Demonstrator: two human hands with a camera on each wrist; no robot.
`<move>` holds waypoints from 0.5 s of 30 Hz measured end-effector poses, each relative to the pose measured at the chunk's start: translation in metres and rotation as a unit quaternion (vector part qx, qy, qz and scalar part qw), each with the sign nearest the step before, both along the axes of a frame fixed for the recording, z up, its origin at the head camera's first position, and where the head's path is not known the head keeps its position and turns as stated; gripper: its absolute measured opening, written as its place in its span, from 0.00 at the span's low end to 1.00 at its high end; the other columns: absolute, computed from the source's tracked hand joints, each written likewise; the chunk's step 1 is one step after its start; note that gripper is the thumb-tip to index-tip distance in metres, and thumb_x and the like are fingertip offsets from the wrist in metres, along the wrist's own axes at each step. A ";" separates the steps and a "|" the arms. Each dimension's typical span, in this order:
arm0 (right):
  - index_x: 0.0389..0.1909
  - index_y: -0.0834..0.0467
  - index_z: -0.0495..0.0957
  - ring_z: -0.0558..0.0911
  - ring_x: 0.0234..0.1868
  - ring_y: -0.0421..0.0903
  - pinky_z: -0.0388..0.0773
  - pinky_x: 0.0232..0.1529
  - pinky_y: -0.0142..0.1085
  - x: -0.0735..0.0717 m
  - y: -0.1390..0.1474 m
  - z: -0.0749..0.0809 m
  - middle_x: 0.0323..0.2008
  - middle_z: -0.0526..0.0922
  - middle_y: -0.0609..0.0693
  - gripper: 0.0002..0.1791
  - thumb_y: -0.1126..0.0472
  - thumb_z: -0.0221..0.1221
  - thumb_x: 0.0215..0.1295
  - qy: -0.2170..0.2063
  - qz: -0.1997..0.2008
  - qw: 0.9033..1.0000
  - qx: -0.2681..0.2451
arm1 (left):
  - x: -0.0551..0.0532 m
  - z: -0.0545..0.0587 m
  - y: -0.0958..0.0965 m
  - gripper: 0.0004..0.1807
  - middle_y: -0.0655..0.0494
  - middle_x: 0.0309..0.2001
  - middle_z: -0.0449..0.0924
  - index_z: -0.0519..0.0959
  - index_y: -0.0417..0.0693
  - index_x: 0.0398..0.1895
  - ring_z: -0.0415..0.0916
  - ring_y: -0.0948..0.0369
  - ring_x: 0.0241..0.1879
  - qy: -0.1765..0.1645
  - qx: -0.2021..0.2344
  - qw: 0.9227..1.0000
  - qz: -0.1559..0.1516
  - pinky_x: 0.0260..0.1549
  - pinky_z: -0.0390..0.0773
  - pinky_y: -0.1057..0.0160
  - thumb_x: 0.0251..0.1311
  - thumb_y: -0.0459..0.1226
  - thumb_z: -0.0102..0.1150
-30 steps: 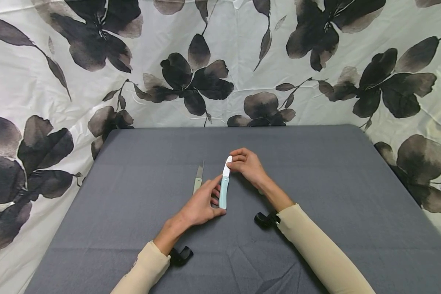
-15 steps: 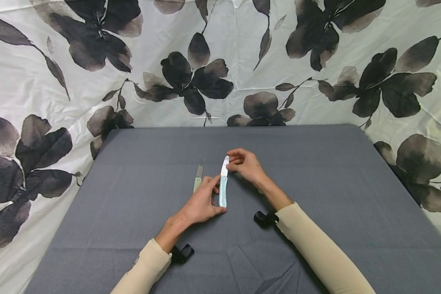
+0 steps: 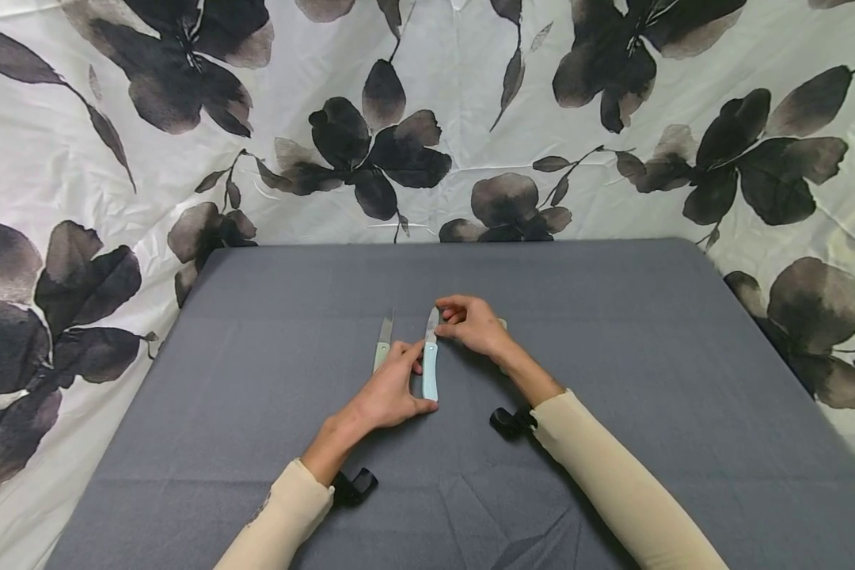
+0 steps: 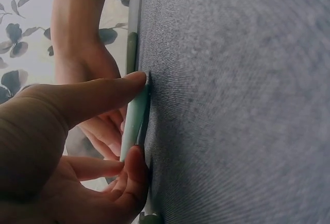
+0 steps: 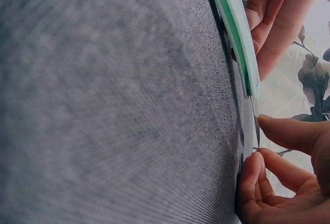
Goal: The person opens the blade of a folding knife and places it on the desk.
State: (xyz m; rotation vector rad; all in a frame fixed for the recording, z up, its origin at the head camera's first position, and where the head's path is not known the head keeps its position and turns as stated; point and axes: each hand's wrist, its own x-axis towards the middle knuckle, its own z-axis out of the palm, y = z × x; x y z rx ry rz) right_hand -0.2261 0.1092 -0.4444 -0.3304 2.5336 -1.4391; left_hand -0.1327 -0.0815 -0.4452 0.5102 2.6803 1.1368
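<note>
A folding knife with a light blue handle (image 3: 430, 372) and its blade (image 3: 432, 323) swung out lies near the middle of the grey cloth, tip pointing away. My left hand (image 3: 390, 389) holds its handle, thumb at the near end and fingertips near the blade joint. With thumb and fingers, my right hand (image 3: 470, 324) pinches the blade near its tip; the exact contact is partly hidden in the right wrist view. Just left stands a second knife with a pale green handle (image 3: 381, 355) and bare blade, its lower end hidden behind my left hand.
Behind my right wrist shows a bit of a pale green object (image 3: 503, 323), and a green handle (image 4: 132, 51) appears beyond in the left wrist view. The grey cloth-covered table (image 3: 613, 332) meets a floral curtain (image 3: 470, 95) at the back.
The blue-handled knife has shifted slightly left with both hands on it, and its blade has gone from bright white to grey. The right hand has moved slightly left and down; the pale green knife stays put.
</note>
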 end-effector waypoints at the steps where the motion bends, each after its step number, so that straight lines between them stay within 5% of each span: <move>1: 0.67 0.62 0.78 0.80 0.51 0.54 0.75 0.46 0.37 0.000 0.000 0.001 0.54 0.82 0.62 0.27 0.65 0.67 0.68 -0.002 0.003 1.000 0.004 | 0.000 0.001 0.000 0.54 0.44 0.53 0.69 0.60 0.35 0.79 0.72 0.56 0.47 -0.004 -0.002 1.000 -0.001 0.52 0.76 0.57 0.50 0.34 0.82; 15: 0.71 0.66 0.73 0.75 0.44 0.50 0.70 0.41 0.34 0.001 -0.001 0.003 0.49 0.78 0.61 0.30 0.63 0.65 0.70 0.012 0.044 0.997 0.070 | 0.004 0.001 -0.001 0.56 0.40 0.59 0.66 0.57 0.34 0.80 0.73 0.52 0.52 0.000 0.017 1.000 -0.003 0.55 0.77 0.53 0.51 0.34 0.81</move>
